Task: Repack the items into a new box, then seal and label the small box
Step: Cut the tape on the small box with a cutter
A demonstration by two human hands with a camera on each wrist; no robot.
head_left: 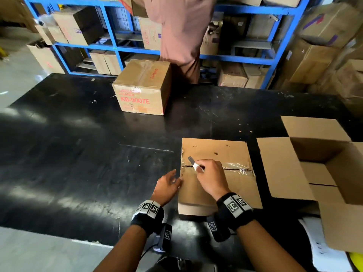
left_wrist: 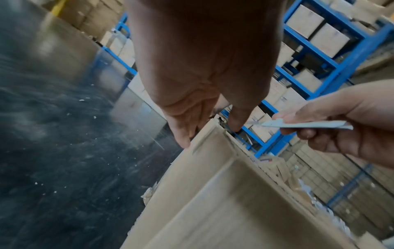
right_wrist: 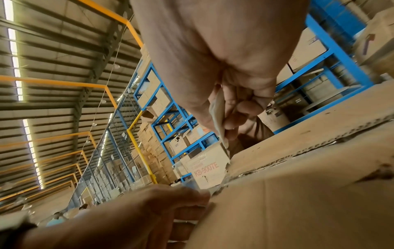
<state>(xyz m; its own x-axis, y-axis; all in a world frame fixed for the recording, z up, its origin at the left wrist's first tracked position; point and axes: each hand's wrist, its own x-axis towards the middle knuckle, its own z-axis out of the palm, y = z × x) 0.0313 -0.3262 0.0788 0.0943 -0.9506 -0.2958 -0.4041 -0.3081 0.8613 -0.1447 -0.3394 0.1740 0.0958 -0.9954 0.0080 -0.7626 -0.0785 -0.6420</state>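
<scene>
A closed, worn cardboard box [head_left: 231, 185] lies on the black table [head_left: 78, 154], with torn clear tape [head_left: 235, 165] along its middle seam. My right hand [head_left: 204, 169] grips a small white cutter [head_left: 193, 162] over the seam's left end, blade pointing away. The cutter [left_wrist: 304, 124] shows in the left wrist view, and again in the right wrist view, where the cutter [right_wrist: 219, 121] is pinched between thumb and fingers. My left hand [head_left: 175, 178] rests against the box's left edge. There the thumb lies on top of the box [left_wrist: 213, 193] and the fingers run down its side.
An open cardboard box [head_left: 282, 169] stands at the right with flaps spread. A sealed box marked KB-9007E [head_left: 141, 89] sits at the table's far side, a person [head_left: 180, 36] standing behind it. Blue shelving [head_left: 225, 57] holds cartons. Papers [head_left: 318, 242] lie at the near right.
</scene>
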